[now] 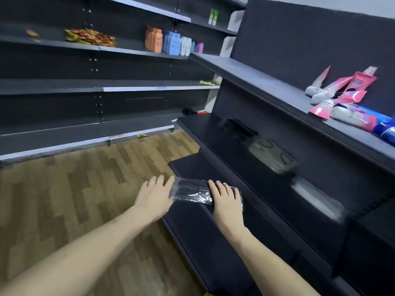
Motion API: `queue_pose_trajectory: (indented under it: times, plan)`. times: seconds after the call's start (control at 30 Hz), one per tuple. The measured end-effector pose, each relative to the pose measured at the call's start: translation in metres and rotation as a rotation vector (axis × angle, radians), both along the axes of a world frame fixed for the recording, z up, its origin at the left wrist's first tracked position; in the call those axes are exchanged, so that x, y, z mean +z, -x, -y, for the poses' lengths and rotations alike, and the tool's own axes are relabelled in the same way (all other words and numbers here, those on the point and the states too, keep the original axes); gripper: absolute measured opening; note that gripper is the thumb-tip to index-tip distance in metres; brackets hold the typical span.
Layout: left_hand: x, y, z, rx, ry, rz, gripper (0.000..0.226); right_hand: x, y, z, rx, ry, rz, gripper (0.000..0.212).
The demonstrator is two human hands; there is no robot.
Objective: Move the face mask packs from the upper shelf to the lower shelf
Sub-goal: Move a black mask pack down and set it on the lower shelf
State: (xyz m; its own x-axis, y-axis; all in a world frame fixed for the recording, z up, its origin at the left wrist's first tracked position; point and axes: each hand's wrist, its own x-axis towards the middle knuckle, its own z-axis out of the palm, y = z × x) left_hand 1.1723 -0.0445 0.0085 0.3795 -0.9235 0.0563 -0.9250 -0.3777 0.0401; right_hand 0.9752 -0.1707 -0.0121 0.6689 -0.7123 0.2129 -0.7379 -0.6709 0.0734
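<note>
One black face mask pack [192,192] on lower shelf [213,231] | left hand [155,199] beside, right hand [226,201] pressing it, fingers straight and spread | three packs [273,155] remain on upper shelf [203,124]

face mask pack [192,192]: glossy crinkled clear plastic over dark cloth-like masks | lower shelf [213,231]: matt black, smooth | floor [74,184]: wood-look planks, low sheen | tubes [350,90]: shiny pink plastic
</note>
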Motion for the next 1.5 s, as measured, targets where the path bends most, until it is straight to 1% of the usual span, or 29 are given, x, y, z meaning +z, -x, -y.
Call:
queue_pose_trajectory:
  times: [0.13,0.27,0.4,0.53,0.6,0.73,0.9,1.03,1.1,1.2,1.27,1.33,1.4,1.43,1.5]
  plan:
    - [0.005,-0.030,0.065,-0.095,0.038,-0.007,0.071,0.009,-0.023,0.048,-0.091,0.036,-0.006,0.092]
    - [0.013,-0.053,0.140,-0.186,0.071,-0.010,0.070,0.011,-0.044,0.113,-0.165,0.090,0.054,0.092]
    - [0.015,-0.070,0.217,-0.239,0.091,-0.033,0.070,0.009,-0.060,0.178,-0.256,0.054,0.097,0.091]
    - [0.018,-0.085,0.282,-0.269,0.120,-0.005,0.073,0.018,-0.070,0.237,-0.317,0.037,0.065,0.087]
    - [0.017,-0.092,0.310,-0.288,0.118,-0.041,0.073,0.022,-0.076,0.266,-0.368,-0.002,0.007,0.088]
    - [0.013,-0.104,0.356,-0.343,0.115,-0.061,0.076,0.020,-0.093,0.310,-0.436,0.108,0.030,0.081]
    - [0.017,-0.126,0.429,-0.380,0.031,-0.176,0.079,0.024,-0.115,0.358,-0.521,0.240,0.022,0.072]
    - [0.016,-0.142,0.480,-0.451,0.078,-0.148,0.081,0.028,-0.130,0.399,-0.607,0.267,0.025,0.076]
    - [0.014,-0.149,0.503,-0.499,0.141,-0.174,0.083,0.029,-0.139,0.419,-0.649,0.271,0.011,0.079]
    - [0.007,-0.152,0.531,-0.580,0.220,-0.197,0.084,0.029,-0.149,0.440,-0.732,0.175,-0.007,0.078]
    - [-0.001,-0.152,0.548,-0.641,0.208,-0.186,0.079,0.028,-0.152,0.456,-0.778,0.091,0.010,0.079]
    - [-0.010,-0.150,0.563,-0.716,0.199,-0.130,0.071,0.027,-0.149,0.465,-0.796,-0.024,0.051,0.080]
    - [-0.022,-0.146,0.576,-0.781,0.141,-0.102,0.067,0.023,-0.143,0.471,-0.767,-0.107,0.147,0.079]
    - [-0.028,-0.144,0.581,-0.794,0.101,-0.104,0.066,0.020,-0.140,0.472,-0.733,-0.107,0.200,0.081]
    - [-0.036,-0.140,0.590,-0.793,0.054,-0.109,0.067,0.020,-0.134,0.472,-0.670,-0.107,0.221,0.100]
